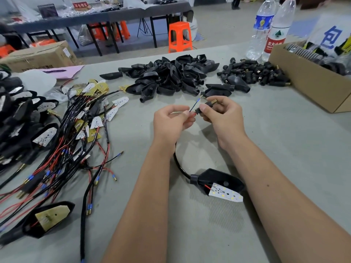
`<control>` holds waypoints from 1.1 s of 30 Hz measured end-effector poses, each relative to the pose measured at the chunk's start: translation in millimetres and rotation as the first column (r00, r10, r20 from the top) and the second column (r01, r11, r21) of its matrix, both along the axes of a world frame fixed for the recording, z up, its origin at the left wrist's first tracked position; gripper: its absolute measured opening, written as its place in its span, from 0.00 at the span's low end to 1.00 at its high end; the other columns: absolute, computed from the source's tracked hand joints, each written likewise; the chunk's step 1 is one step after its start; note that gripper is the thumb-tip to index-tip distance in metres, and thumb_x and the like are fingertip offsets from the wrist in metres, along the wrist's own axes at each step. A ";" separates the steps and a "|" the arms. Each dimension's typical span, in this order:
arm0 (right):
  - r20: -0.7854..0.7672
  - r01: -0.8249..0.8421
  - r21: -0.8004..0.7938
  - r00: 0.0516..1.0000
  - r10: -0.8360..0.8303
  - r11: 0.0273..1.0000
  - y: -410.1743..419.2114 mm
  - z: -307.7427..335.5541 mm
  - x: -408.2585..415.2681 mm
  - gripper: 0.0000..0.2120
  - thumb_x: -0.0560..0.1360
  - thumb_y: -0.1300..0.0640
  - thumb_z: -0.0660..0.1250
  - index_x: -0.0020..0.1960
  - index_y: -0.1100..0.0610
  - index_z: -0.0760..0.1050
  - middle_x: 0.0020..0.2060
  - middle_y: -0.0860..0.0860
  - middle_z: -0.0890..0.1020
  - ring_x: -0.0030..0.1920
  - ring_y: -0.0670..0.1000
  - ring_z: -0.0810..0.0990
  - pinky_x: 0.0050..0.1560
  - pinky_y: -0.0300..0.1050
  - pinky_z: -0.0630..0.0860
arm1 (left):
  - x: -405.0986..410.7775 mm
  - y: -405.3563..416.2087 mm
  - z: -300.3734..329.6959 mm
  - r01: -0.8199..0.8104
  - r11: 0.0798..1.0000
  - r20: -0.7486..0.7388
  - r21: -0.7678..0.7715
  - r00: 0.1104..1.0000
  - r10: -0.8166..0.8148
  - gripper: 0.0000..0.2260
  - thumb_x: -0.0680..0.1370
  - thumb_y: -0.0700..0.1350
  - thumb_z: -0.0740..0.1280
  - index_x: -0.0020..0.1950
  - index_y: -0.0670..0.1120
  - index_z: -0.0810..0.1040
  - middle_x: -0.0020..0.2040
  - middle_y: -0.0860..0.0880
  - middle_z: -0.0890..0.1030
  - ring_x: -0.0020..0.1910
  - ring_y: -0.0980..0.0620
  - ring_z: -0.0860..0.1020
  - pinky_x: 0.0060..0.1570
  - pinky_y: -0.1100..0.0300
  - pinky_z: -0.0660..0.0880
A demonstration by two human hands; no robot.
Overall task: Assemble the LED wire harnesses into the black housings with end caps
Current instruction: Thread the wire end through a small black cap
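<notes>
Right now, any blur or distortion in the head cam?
Head view: wide-angle bending at the edges, table edge curves; hands and end cap fairly sharp; water bottles and far benches soft; lighting even, soft shadows under forearms, no harsh glare.

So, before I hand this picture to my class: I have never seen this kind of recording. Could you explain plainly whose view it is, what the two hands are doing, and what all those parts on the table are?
There is no machine here. A person wears a camera on the head, so the one picture looks forward and down at their own bare hands.

The left hand pinches thin wire ends. The right hand holds a small black end cap close to those wire ends.

A black cable runs from the hands down to a black housing lying near the person, with a white LED board sticking out of it.

On the grey table lie a heap of empty housings, a smaller heap of end caps, a tangle of wire harnesses on the left, a cardboard box on the right, and two water bottles.
</notes>
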State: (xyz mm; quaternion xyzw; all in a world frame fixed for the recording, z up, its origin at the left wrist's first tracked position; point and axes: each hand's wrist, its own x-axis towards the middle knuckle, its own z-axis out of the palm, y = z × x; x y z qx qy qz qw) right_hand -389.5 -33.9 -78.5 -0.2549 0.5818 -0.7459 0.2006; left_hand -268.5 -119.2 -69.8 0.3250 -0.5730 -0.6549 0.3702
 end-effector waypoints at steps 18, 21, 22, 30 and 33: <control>0.033 -0.025 -0.020 0.999 0.025 0.999 2.4 1.4 -0.1 0.07 0.76 0.63 0.75 0.54 0.59 0.84 0.42 0.55 0.83 0.39 0.48 0.80 0.43 0.38 0.79 | -3.3 8.4 6.8 -0.011 0.978 -0.150 0.210 0.988 0.044 0.05 0.78 0.29 0.68 0.49 0.35 0.82 0.43 0.38 0.86 0.44 0.43 0.86 0.47 0.59 0.82; 0.060 -0.065 -0.044 0.996 0.067 0.997 2.1 2.6 -0.1 0.06 0.79 0.61 0.72 0.55 0.59 0.84 0.42 0.55 0.85 0.39 0.48 0.81 0.43 0.41 0.79 | -5.8 11.1 7.4 -0.076 0.975 -0.195 0.211 0.974 0.118 0.06 0.77 0.28 0.69 0.50 0.36 0.82 0.44 0.38 0.86 0.43 0.45 0.86 0.49 0.59 0.82; 0.078 -0.101 -0.061 0.991 0.105 0.993 2.4 3.8 0.6 0.06 0.81 0.60 0.70 0.55 0.59 0.84 0.44 0.56 0.85 0.40 0.49 0.81 0.43 0.41 0.79 | -6.9 12.2 7.6 -0.112 0.970 -0.207 0.214 0.966 0.158 0.06 0.76 0.28 0.70 0.50 0.36 0.82 0.44 0.39 0.86 0.42 0.46 0.86 0.48 0.59 0.82; 0.192 -0.233 -0.100 0.949 0.249 0.967 2.1 8.4 4.8 0.12 0.86 0.58 0.61 0.57 0.62 0.82 0.45 0.56 0.86 0.38 0.50 0.82 0.38 0.39 0.78 | -12.5 13.7 8.8 -0.107 0.981 -0.084 0.161 0.989 0.121 0.15 0.77 0.29 0.65 0.58 0.41 0.83 0.50 0.44 0.85 0.42 0.52 0.79 0.44 0.61 0.76; 0.161 -0.220 -0.080 0.960 0.230 0.972 0.2 8.2 7.6 0.13 0.87 0.59 0.59 0.54 0.62 0.81 0.46 0.61 0.86 0.36 0.52 0.82 0.37 0.40 0.79 | -12.3 11.9 12.2 -0.073 0.992 -0.047 0.107 0.996 0.079 0.11 0.79 0.37 0.67 0.57 0.48 0.85 0.49 0.49 0.86 0.40 0.58 0.77 0.44 0.63 0.72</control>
